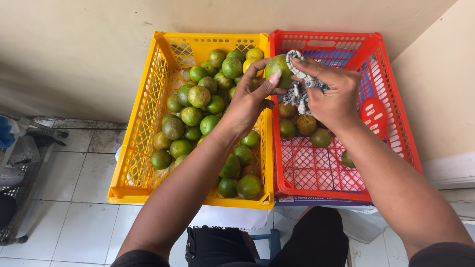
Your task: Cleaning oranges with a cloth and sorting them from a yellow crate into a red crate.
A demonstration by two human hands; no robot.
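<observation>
My left hand (250, 99) grips a green orange (278, 66) above the seam between two crates. My right hand (330, 94) presses a grey patterned cloth (299, 89) against that fruit. The yellow crate (136, 148) on the left is filled with several green and yellowish oranges (199, 96). The red crate (391, 123) on the right has a few oranges (306, 124) lying on its floor under my right hand.
Both crates stand against a beige wall, over a white tiled floor (84, 217). A wire rack with plastic items (20, 163) is at the far left. My dark-clothed knees (267, 244) show at the bottom edge.
</observation>
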